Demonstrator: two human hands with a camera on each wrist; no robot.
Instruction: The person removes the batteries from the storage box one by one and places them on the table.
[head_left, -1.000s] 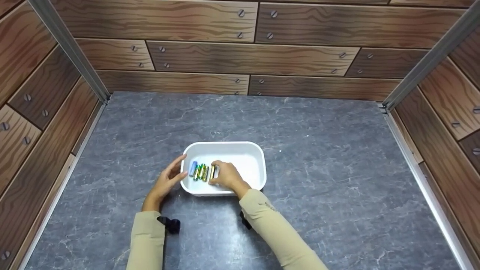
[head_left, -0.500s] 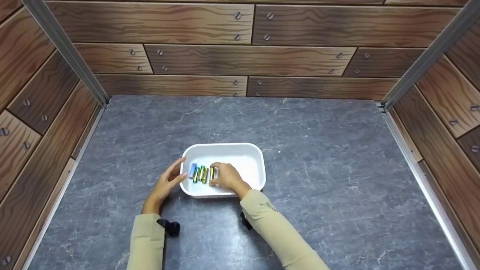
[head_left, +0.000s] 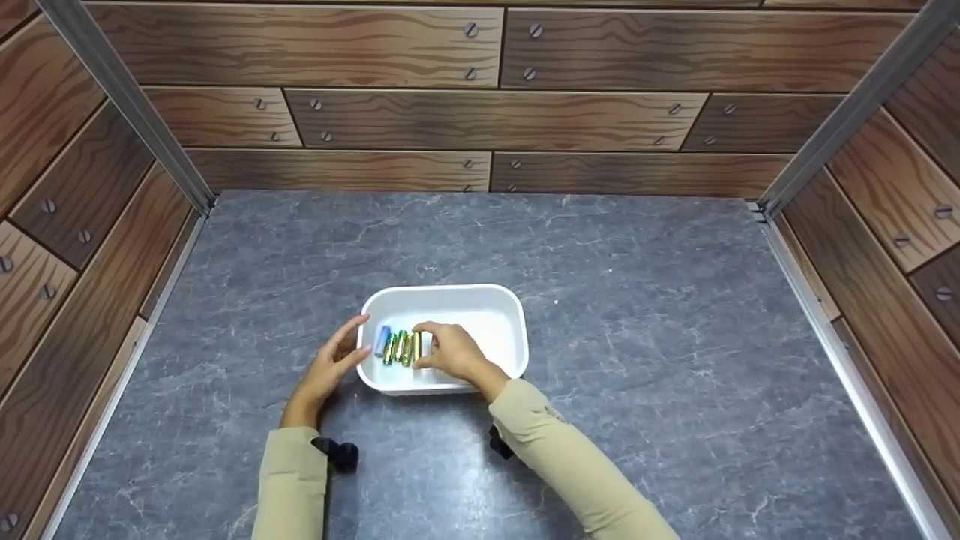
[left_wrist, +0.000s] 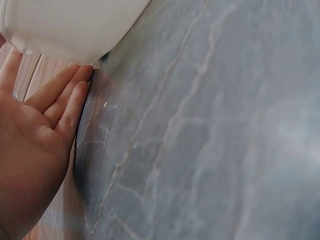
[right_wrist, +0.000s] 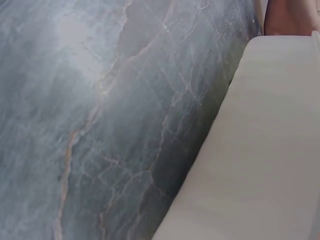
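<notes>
A white rectangular plastic tub (head_left: 491, 319) stands on the floor. Near its left end, several batteries lie side by side: a blue battery (head_left: 382, 340) at the far left, then green-and-gold batteries (head_left: 400, 346). My right hand (head_left: 454, 352) reaches over the near rim and pinches the rightmost gold battery (head_left: 418, 348) by its two ends, between thumb and fingers, close beside the row. My left hand (head_left: 326, 371) rests at the tub's left side, thumb and forefinger spread at the rim. In the left wrist view its other fingers (left_wrist: 75, 107) extend under the tub's edge.
A dark grey marbled surface (head_left: 637, 337) surrounds the tub. Wood-patterned panels (head_left: 390, 120) enclose it at the back and both sides, joined by metal corner posts (head_left: 135, 112). Black wrist cameras (head_left: 343, 455) are strapped at both sleeves.
My right hand has slid the gold battery left, narrowing the gap to the row. My left hand keeps its place at the tub. The head view has shifted slightly.
</notes>
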